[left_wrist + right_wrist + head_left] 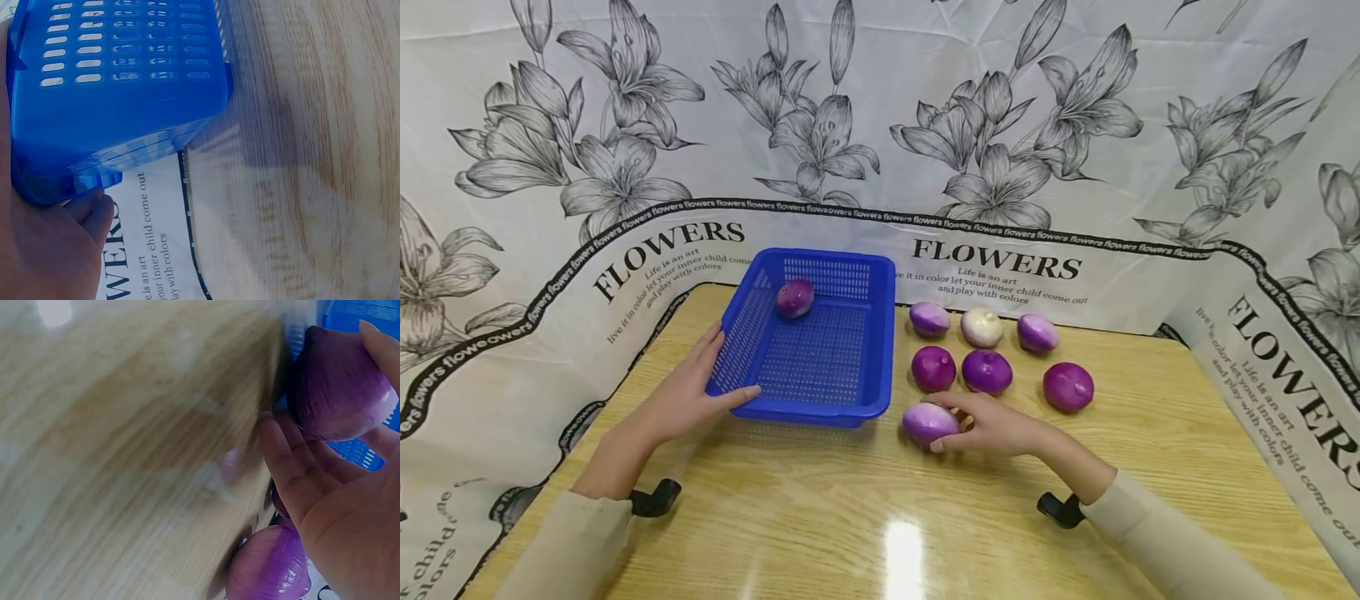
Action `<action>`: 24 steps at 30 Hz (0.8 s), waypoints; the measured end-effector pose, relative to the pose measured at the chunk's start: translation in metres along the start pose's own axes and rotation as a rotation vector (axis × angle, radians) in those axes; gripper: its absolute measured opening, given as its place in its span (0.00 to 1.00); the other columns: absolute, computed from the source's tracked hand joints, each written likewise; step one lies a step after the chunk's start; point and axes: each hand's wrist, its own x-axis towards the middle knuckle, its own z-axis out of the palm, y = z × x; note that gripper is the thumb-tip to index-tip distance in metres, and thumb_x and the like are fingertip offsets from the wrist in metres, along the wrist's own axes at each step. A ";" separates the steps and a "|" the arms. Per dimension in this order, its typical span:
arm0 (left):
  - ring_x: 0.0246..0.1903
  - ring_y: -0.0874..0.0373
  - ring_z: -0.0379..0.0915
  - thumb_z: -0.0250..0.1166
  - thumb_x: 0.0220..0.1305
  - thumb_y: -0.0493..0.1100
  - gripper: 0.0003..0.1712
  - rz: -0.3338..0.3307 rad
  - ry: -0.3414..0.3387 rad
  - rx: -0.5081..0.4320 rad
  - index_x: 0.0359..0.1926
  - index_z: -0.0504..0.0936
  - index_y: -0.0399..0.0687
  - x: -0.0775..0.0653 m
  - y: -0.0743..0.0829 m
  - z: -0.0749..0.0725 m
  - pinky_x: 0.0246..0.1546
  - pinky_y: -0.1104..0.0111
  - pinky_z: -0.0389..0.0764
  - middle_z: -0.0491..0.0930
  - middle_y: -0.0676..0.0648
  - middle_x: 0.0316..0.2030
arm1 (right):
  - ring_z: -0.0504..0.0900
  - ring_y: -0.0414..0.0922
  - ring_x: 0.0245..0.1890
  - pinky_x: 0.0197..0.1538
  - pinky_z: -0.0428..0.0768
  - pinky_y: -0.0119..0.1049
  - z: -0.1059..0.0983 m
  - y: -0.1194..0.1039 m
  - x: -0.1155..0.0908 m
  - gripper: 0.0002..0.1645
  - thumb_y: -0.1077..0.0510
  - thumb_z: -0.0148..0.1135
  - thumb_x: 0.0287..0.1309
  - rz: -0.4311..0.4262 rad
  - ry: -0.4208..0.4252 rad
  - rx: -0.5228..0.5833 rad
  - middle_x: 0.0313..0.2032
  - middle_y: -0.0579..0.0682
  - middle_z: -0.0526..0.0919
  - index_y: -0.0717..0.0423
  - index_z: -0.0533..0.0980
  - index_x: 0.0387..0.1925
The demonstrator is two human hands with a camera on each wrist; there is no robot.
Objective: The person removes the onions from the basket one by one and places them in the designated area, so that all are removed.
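Observation:
A blue mesh basket [820,412] stands on the wooden table [865,517] with one purple onion [794,297] in its far left corner. My left hand [724,371] rests against the basket's near left corner, fingers straight along the side wall and thumb at the front edge; the left wrist view shows the basket [125,112] above that hand [56,244]. My right hand [947,423] grips a pale purple onion [921,421] on the table just right of the basket. In the right wrist view the hand [325,462] curls round this onion [337,394].
Several more purple and whitish onions [987,371] lie in two rows behind my right hand, one of them [269,569] close under the palm. A flower-printed cloth [1000,125] walls in the table on three sides. Black clamps [655,497] sit near the front edge.

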 end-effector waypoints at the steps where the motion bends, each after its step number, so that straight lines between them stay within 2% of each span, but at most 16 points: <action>1: 0.78 0.33 0.36 0.64 0.63 0.72 0.67 -0.002 -0.003 0.002 0.82 0.36 0.41 0.000 0.000 0.000 0.72 0.33 0.51 0.31 0.42 0.82 | 0.83 0.49 0.50 0.52 0.83 0.44 0.002 0.001 -0.001 0.40 0.47 0.73 0.62 0.000 -0.019 0.002 0.60 0.52 0.81 0.57 0.70 0.70; 3: 0.78 0.33 0.36 0.64 0.63 0.73 0.67 -0.007 -0.004 0.007 0.82 0.36 0.41 -0.001 0.000 0.000 0.72 0.33 0.50 0.31 0.43 0.82 | 0.81 0.47 0.49 0.51 0.82 0.45 0.005 0.003 -0.002 0.41 0.47 0.73 0.62 0.000 -0.035 0.014 0.59 0.51 0.80 0.57 0.69 0.71; 8: 0.78 0.33 0.36 0.64 0.63 0.73 0.67 -0.010 -0.008 0.003 0.82 0.36 0.41 -0.002 -0.001 0.001 0.71 0.33 0.50 0.31 0.43 0.82 | 0.80 0.44 0.50 0.51 0.82 0.43 0.009 0.004 -0.002 0.41 0.46 0.73 0.62 -0.010 -0.015 -0.001 0.60 0.50 0.80 0.55 0.69 0.71; 11: 0.78 0.33 0.36 0.64 0.63 0.73 0.67 -0.013 -0.012 -0.004 0.82 0.37 0.41 -0.003 -0.001 0.002 0.71 0.33 0.50 0.31 0.43 0.82 | 0.79 0.45 0.50 0.51 0.81 0.42 0.009 0.003 -0.003 0.42 0.45 0.73 0.61 -0.009 -0.023 -0.009 0.61 0.51 0.79 0.57 0.69 0.71; 18: 0.79 0.34 0.36 0.65 0.63 0.71 0.66 0.007 0.010 -0.022 0.82 0.37 0.41 0.000 0.001 0.000 0.72 0.33 0.51 0.33 0.42 0.82 | 0.81 0.47 0.42 0.46 0.83 0.40 0.004 0.000 -0.002 0.47 0.44 0.73 0.61 -0.006 -0.034 -0.040 0.58 0.53 0.77 0.60 0.65 0.73; 24: 0.79 0.34 0.37 0.65 0.63 0.71 0.66 -0.001 0.005 -0.019 0.82 0.38 0.41 -0.001 0.001 0.000 0.72 0.34 0.51 0.34 0.42 0.82 | 0.81 0.49 0.44 0.48 0.84 0.44 0.004 -0.001 -0.002 0.46 0.45 0.74 0.61 -0.013 -0.047 -0.035 0.56 0.53 0.77 0.60 0.66 0.73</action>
